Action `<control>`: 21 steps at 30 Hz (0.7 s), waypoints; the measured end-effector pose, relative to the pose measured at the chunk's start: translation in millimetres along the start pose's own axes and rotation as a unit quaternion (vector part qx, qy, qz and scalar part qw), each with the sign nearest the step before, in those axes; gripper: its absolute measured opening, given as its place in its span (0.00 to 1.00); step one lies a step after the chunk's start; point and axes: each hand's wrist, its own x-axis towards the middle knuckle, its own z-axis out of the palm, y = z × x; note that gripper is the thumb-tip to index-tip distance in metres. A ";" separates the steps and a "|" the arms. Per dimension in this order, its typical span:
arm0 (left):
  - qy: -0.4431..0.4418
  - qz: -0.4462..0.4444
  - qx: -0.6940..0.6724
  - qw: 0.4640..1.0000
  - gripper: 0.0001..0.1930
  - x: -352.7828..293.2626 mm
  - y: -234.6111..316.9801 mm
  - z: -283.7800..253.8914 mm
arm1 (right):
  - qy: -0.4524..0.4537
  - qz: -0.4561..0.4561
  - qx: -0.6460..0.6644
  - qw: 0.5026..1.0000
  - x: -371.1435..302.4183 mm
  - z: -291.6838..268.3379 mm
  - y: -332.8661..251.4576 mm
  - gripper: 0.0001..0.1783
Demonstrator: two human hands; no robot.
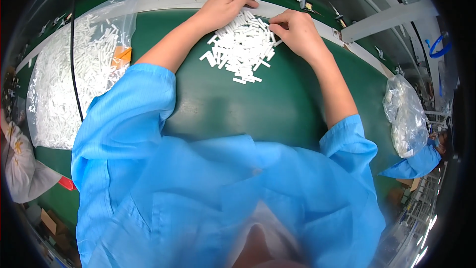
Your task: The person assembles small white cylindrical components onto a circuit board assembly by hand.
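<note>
A loose heap of small white cylindrical pieces lies on the green tabletop, with a few strays around its edges. My left hand is at the heap's far left side by the pale rail, its fingers stretched to the right and nothing seen in them. At the heap's right edge is my right hand. Its thumb and index finger curl in with their tips close together, touching or almost touching the pieces. Whatever may be between those tips is too small to make out.
A large clear bag full of similar white pieces lies at the left, with an orange label on it. A pale rail runs behind the heap, with small tools beyond. Another clear bag sits right, near a co-worker's blue sleeve.
</note>
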 end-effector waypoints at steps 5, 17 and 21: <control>0.004 -0.003 -0.001 1.000 0.30 1.0 4.9 0.9 | -0.065 0.005 -0.208 0.976 11.4 4.2 -33.0 0.08; 0.002 -0.018 -0.003 1.000 0.33 -1.5 5.4 -1.8 | -0.013 0.006 -0.116 0.993 6.3 5.0 -21.9 0.09; -0.003 -0.010 -0.001 1.000 0.33 0.8 5.0 0.9 | 0.000 0.004 -0.128 0.992 4.2 6.4 -18.0 0.09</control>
